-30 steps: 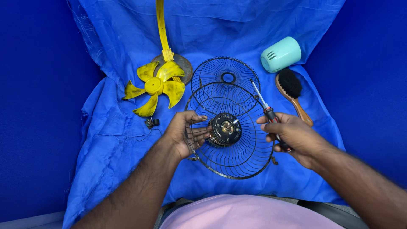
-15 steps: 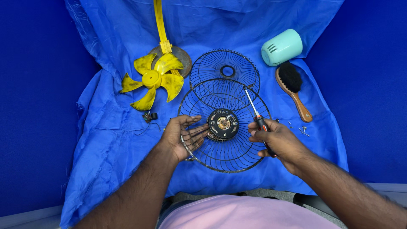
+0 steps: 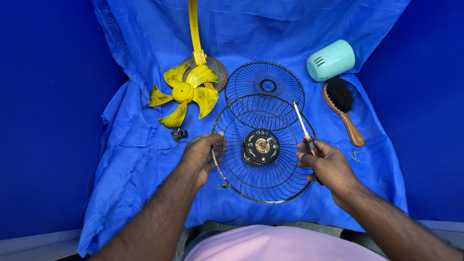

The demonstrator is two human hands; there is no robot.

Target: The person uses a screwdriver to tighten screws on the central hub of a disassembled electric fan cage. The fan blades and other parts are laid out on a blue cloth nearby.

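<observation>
Holding the wire fan guard (image 3: 263,166) by its left rim, my left hand (image 3: 200,155) has its grip curled shut on the wires. My right hand (image 3: 327,166) grips a screwdriver (image 3: 303,126) closed-fisted, its tip over the guard's upper right. Guard sits mid-cloth (image 3: 135,159), near the front edge.

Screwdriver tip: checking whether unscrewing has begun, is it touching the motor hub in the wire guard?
Apart. The head view shows the screwdriver tip up near the guard rim, away from the hub.
</observation>
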